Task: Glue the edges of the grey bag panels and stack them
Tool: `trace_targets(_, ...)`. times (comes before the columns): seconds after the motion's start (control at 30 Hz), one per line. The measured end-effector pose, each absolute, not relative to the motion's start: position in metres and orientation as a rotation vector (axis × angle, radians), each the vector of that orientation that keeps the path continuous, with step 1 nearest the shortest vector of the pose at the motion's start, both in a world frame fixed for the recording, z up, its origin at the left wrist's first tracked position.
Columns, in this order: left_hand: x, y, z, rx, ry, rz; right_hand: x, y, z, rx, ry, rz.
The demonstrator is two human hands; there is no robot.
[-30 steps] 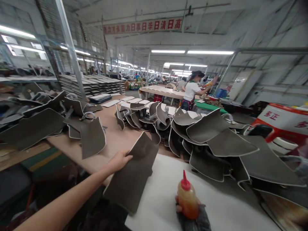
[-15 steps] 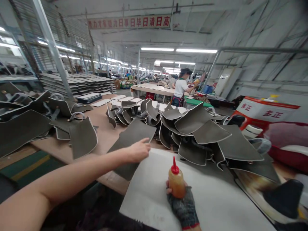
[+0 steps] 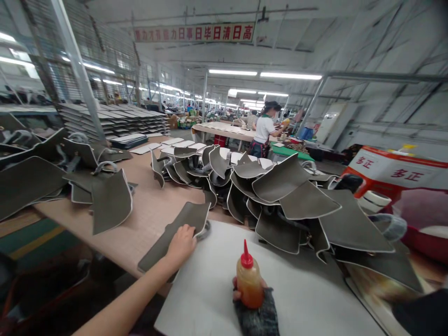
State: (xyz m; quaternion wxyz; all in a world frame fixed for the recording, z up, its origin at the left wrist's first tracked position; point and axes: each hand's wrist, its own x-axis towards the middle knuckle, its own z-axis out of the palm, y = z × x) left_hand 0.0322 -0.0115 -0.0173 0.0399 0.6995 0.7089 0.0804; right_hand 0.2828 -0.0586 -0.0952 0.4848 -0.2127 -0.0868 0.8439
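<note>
My left hand (image 3: 181,243) rests palm-down on a dark grey bag panel with a pale edge (image 3: 177,231), which lies flat on the brown table beside a white work board (image 3: 297,294). The fingers look spread over the panel's near edge. My right hand (image 3: 252,308), in a dark knitted glove, grips an orange squeeze bottle with a red nozzle (image 3: 248,276), standing upright on the white board.
A big heap of curved grey panels (image 3: 290,200) lies just beyond the board. More panels (image 3: 105,198) lie at the left, with flat stacks (image 3: 122,121) behind them. A red and white container (image 3: 399,172) stands at the right. A person in a white shirt (image 3: 263,133) works at a far table.
My left hand has lowered the grey panel from a raised, tilted hold until it lies flat on the table left of the white board. The bottle stays gripped in my right hand.
</note>
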Motion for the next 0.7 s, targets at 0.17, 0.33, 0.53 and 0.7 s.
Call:
trace_targets(0.17,-0.041,0.004,0.063,1.972,2.375,0.027,0.278,-0.065,-0.087,-0.524,-0.152,2.017)
trace_targets(0.33,-0.07,0.004,0.134,2.36,2.72,-0.01,0.275,-0.064,-0.089,-0.582,-0.195,1.991)
trace_targets(0.53,0.009,-0.016,0.045,2.495,2.253,-0.161,0.278,-0.057,-0.09,-0.685,-0.348,1.97)
trace_targets(0.7,0.058,-0.036,-0.024,2.298,1.936,-0.118,0.274,-0.065,-0.076,-0.723,-0.396,1.861)
